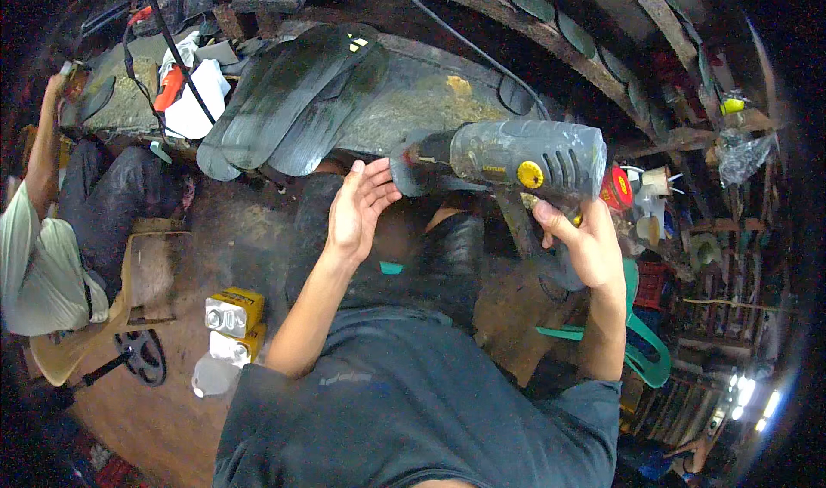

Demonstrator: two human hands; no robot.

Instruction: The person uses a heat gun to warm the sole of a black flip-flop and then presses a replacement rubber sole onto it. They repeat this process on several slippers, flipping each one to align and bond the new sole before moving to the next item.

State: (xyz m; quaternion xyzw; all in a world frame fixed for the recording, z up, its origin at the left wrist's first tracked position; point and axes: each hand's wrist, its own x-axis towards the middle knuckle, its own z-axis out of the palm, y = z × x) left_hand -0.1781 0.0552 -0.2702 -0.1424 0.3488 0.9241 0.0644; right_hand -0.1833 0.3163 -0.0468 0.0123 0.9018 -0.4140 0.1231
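My right hand [578,247] is wrapped round the handle of a grey heat gun [525,152] with a yellow dial, whose nozzle points left. Beside the nozzle is a curved dark sole-like piece [404,174]. My left hand [366,195] is palm up, fingers extended and fingertips at that piece's edge; whether they bear its weight is unclear. Several large dark sole-shaped sheets [271,101] lie overlapping on the grimy workbench [396,101], up and left of my left hand.
A co-worker in a pale shirt [47,264] sits at the left. Yellow boxes [232,316] and a jug [215,372] stand on the floor. A green plastic chair [641,350] is at my right; another person's arm [693,454] shows lower right. Wooden racks [602,58] surround the bench, with a hanging cable.
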